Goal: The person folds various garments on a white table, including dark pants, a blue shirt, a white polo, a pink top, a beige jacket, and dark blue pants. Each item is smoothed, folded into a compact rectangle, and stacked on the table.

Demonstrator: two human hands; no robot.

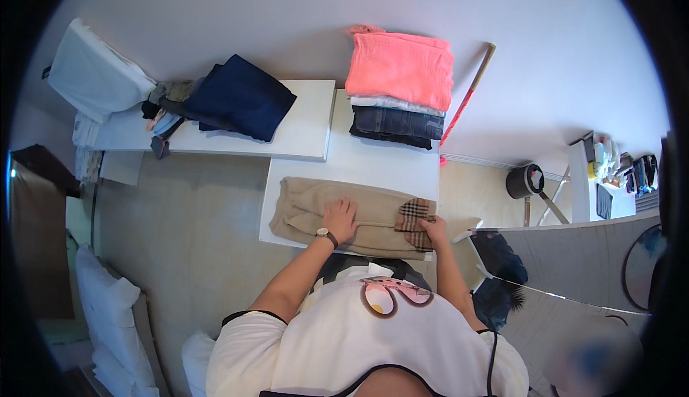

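Note:
A beige knit garment (307, 208) is folded into a long shape on a white tabletop (350, 166). Plaid fabric (413, 211) in tan, black and white shows at its right end. My left hand (340, 222), with a watch above it on the wrist, rests palm down on the middle of the garment, fingers spread. At the plaid end, my right hand (435, 231) pinches the edge, thumb on top; its other fingers are partly hidden.
Behind the garment stands a stack of folded clothes with a coral-pink textile (401, 68) on top and dark jeans (398, 122) below. Folded navy cloth (242, 98) lies on the left white surface (307, 111). A pole (471, 90) leans by the wall; a black bin (519, 184) stands right.

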